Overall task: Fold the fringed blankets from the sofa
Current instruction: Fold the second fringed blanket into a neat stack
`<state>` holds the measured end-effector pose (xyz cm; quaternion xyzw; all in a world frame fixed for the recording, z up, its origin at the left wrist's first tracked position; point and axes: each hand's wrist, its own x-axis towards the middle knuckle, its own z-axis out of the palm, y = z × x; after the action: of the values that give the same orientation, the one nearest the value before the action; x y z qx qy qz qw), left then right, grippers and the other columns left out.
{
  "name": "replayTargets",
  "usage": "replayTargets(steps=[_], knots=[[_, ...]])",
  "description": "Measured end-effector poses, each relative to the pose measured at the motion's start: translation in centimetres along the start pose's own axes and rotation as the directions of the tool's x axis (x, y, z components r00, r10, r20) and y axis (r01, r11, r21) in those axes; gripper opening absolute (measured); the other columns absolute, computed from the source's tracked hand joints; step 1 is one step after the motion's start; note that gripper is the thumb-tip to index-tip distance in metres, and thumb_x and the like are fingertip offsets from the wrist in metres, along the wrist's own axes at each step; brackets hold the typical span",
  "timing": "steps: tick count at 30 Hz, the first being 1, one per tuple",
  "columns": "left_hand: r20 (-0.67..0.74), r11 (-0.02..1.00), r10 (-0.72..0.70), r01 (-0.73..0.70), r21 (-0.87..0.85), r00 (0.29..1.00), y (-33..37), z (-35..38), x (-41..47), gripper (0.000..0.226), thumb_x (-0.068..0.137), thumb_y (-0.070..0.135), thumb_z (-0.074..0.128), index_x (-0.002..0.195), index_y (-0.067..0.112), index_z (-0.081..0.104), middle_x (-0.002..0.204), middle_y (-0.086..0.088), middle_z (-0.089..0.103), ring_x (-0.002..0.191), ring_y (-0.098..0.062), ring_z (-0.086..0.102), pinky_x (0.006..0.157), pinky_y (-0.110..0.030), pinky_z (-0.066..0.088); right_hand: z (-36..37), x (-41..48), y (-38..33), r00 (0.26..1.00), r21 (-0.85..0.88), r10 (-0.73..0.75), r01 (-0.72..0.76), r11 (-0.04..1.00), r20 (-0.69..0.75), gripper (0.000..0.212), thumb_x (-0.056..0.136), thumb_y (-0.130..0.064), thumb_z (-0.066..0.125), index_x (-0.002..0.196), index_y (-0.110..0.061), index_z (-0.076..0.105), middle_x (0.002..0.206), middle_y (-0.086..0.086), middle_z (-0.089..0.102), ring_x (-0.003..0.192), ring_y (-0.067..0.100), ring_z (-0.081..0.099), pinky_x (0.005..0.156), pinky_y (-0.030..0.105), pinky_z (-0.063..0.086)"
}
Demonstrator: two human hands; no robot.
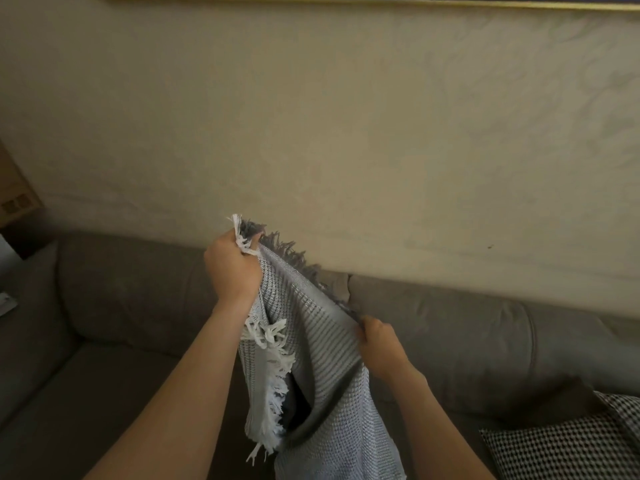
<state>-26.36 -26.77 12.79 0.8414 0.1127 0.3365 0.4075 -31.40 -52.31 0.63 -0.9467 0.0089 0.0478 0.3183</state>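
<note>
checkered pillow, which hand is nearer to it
Right. The right hand grips the blanket edge up and left of the checkered pillow; the left hand holds the fringed corner higher and farther left.

Setting: home living room.
Seating: grey-brown upholstered sofa (145, 306) with padded back cushions, set flush against the wall.
Wall: plain cream plaster wall (346, 133), uneven surface, faint marks.
Decor: gold-edged picture frame (346, 1) at top of view, only lower edge visible.
Soft furnishings: black-and-white checked cushion (568, 448) on the seat at right; grey fringed blanket (311, 358) held over the seat.
Left edge: brown cardboard box (15, 192), partly cut off.
Lighting: dim, warm, domestic.
</note>
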Motion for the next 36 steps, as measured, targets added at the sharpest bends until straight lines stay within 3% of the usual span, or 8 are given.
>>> replayTargets(steps=[6, 11, 16, 20, 23, 27, 32, 36], knots=[[0.026, 0.991, -0.132, 0.132, 0.002, 0.991, -2.9, -0.1, -1.2, 0.029, 0.1, 0.026, 0.074, 0.097, -0.002, 0.079, 0.089, -0.02, 0.076, 0.085, -0.04, 0.071, 0.072, -0.047, 0.056, -7.7, 0.4, -5.6, 0.925, 0.026, 0.095, -0.092, 0.995, -0.369, 0.038, 0.097, -0.005, 0.047, 0.132, -0.01, 0.059, 0.116, 0.019, 0.067, 0.107, 0.042, 0.063, 0.076, 0.041, 0.044], [0.091, 0.984, -0.136, 0.145, -0.107, 0.987, -2.5, 0.1, -2.1, 0.03, 0.1, 0.025, 0.074, 0.093, -0.004, 0.076, 0.077, -0.014, 0.069, 0.074, -0.036, 0.066, 0.066, -0.037, 0.044, -11.8, 1.0, -11.1, 0.579, 0.029, -0.083, 0.182, 0.983, -0.811, 0.025, 0.106, -0.016, 0.05, 0.125, -0.009, 0.066, 0.108, 0.012, 0.075, 0.089, 0.036, 0.068, 0.063, 0.035, 0.037], [0.024, 0.985, -0.168, 0.169, -0.033, 0.985, -2.2, 0.1, -1.0, 0.03, 0.099, 0.024, 0.073, 0.093, -0.006, 0.076, 0.084, -0.024, 0.073, 0.08, -0.044, 0.068, 0.07, -0.048, 0.052, -10.8, 2.1, -11.2, 0.759, -0.088, -0.158, 0.133, 0.987, -0.631, 0.021, 0.103, -0.024, 0.054, 0.1, -0.014, 0.073, 0.085, 0.012, 0.075, 0.079, 0.039, 0.068, 0.059, 0.034, 0.033], [-0.045, 0.946, -0.323, 0.321, -0.038, 0.945, -2.8, -0.8, -0.9, 0.014, 0.096, -0.006, 0.061, 0.104, -0.007, 0.072, 0.096, -0.027, 0.072, 0.091, -0.046, 0.067, 0.074, -0.048, 0.049, -9.6, 0.7, -9.7, 0.758, 0.037, -0.028, 0.068, 0.997, -0.652, 0.029, 0.089, -0.006, 0.058, 0.108, -0.019, 0.076, 0.083, 0.006, 0.074, 0.075, 0.032, 0.064, 0.059, 0.032, 0.039], [0.049, 0.943, -0.31, 0.313, -0.109, 0.95, -2.6, -0.2, -1.2, 0.024, 0.09, -0.013, 0.055, 0.102, -0.004, 0.074, 0.089, -0.021, 0.07, 0.084, -0.041, 0.066, 0.07, -0.048, 0.049, -8.0, 0.2, -9.5, 0.836, 0.122, -0.017, 0.1, 0.987, -0.548, 0.021, 0.094, -0.015, 0.058, 0.078, -0.026, 0.064, 0.062, -0.005, 0.058, 0.059, 0.021, 0.052, 0.055, 0.03, 0.036], [0.185, 0.917, -0.313, 0.347, -0.197, 0.932, -2.4, -0.2, -2.0, 0.016, 0.099, 0.004, 0.061, 0.085, 0.009, 0.07, 0.078, -0.01, 0.065, 0.071, -0.027, 0.058, 0.065, -0.038, 0.043, -7.2, 0.1, -8.5, 0.86, 0.156, -0.013, 0.107, 0.982, -0.51, 0.038, 0.101, -0.027, 0.06, 0.065, -0.018, 0.052, 0.055, -0.003, 0.051, 0.051, 0.022, 0.048, 0.05, 0.03, 0.034], [0.341, 0.952, -0.247, 0.294, -0.09, 0.907, -4.1, -1.5, -4.3, 0.064, 0.096, 0.06, 0.068, 0.058, 0.012, 0.052, 0.053, -0.004, 0.055, 0.054, -0.021, 0.055, 0.058, -0.036, 0.039, -8.2, -0.2, -7.6, 0.861, 0.108, 0.033, 0.025, 0.994, -0.507, 0.016, 0.097, -0.027, 0.062, 0.091, -0.028, 0.076, 0.072, -0.005, 0.07, 0.066, 0.024, 0.066, 0.059, 0.034, 0.057], [0.664, 0.98, -0.151, 0.197, 0.007, 0.732, -6.0, -0.6, -5.0, 0.061, 0.069, 0.068, 0.088, 0.06, 0.018, 0.055, 0.054, 0.005, 0.056, 0.048, -0.01, 0.049, 0.051, -0.03, 0.035, -8.1, -0.6, -8.3, 0.856, 0.102, 0.018, 0.04, 0.994, -0.516, 0.016, 0.097, -0.031, 0.064, 0.1, -0.032, 0.08, 0.074, -0.009, 0.072, 0.066, 0.019, 0.066, 0.058, 0.034, 0.059]])
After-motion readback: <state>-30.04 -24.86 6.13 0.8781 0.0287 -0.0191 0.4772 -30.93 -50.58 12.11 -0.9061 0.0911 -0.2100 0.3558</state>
